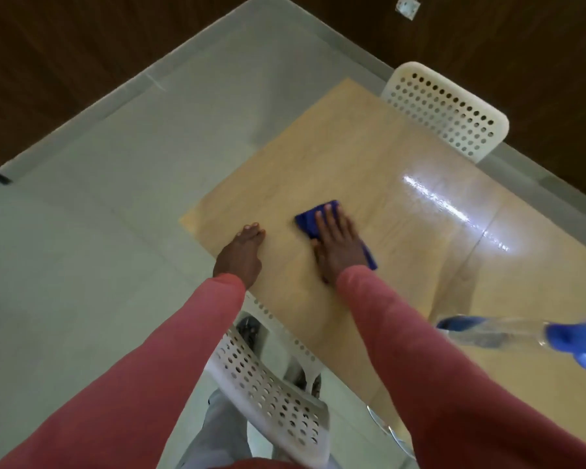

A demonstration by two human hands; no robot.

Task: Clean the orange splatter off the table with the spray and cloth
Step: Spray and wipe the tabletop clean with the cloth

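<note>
While the right hand (pixel 337 245) flattens the cloth (pixel 322 220), the spray bottle (pixel 521 336) lies nozzle rightward.

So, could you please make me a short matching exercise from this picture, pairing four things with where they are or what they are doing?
Things:
1. cloth
2. spray bottle
3. left hand
4. far chair

States:
A. lying on its side at the table's right
B. fingers resting on the bare table
C. pressed flat under the right hand
D. standing at the table's far edge

Pairs: 1-C, 2-A, 3-B, 4-D
</note>
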